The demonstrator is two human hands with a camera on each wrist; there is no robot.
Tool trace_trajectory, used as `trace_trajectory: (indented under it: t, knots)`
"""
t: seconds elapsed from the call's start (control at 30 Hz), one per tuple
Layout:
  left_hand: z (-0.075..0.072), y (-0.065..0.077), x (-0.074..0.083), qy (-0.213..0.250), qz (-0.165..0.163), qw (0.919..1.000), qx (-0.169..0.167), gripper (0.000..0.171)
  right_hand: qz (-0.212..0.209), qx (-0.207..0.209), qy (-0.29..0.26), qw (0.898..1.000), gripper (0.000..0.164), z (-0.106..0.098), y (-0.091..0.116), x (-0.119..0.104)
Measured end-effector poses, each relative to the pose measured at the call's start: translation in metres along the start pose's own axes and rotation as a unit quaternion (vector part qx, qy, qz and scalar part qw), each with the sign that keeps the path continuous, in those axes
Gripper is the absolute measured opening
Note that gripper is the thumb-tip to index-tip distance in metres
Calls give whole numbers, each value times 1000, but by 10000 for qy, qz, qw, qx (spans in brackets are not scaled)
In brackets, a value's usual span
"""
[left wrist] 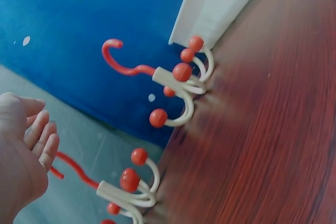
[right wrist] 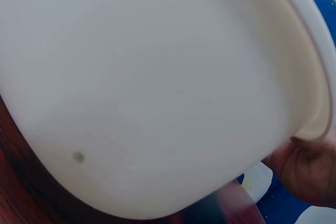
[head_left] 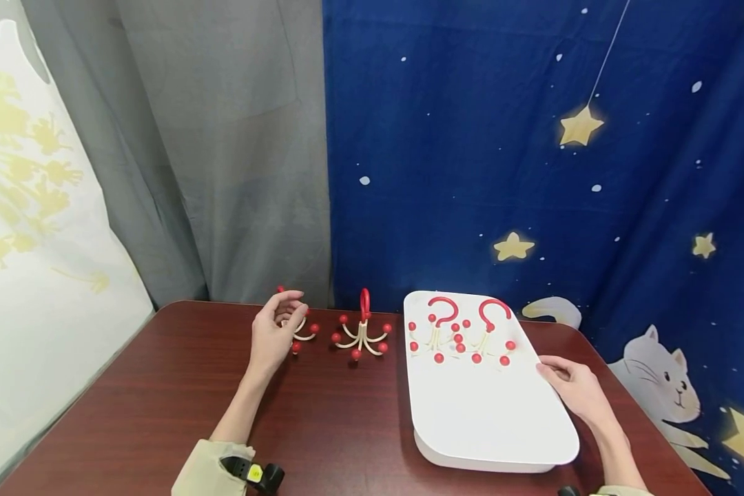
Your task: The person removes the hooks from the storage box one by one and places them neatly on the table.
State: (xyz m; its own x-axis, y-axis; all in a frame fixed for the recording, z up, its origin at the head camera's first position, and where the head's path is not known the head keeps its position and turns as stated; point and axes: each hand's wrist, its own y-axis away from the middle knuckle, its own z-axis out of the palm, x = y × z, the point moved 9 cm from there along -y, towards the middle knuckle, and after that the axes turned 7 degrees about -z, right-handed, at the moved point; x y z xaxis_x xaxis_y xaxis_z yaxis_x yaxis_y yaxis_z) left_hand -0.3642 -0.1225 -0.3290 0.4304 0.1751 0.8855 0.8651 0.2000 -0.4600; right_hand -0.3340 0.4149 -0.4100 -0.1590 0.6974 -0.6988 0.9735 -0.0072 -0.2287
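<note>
My left hand is just over a rotating claw hook with cream arms and red ball tips, hiding part of it. In the left wrist view, the fingers are loosely bent beside that hook's red top, with nothing held in them. To its right stands a second, matching claw hook, upright on the table. A white, round-cornered tray bears two more claw hooks at its far end, one at left and one at right. My right hand grips the tray's right rim.
The dark red wooden table runs back to a grey curtain and a blue, star-patterned curtain. A pale curtain hangs at the left. The right wrist view is mostly filled by the tray's white surface.
</note>
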Motion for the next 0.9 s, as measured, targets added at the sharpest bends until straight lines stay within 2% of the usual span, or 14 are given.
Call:
trace_trajectory:
  t: [0.17, 0.6, 0.9]
  knots:
    - [18, 2, 4, 298, -14, 9992, -270, 25, 26, -25, 10, 10000, 51, 1, -1, 0]
    - [67, 10, 19, 725, 323, 9940, -751, 24, 70, 7, -11, 10000, 50, 0, 0, 3]
    - [105, 16, 24, 722, 204, 9904, -1164, 21, 68, 15, -72, 9999, 50, 0, 0, 1]
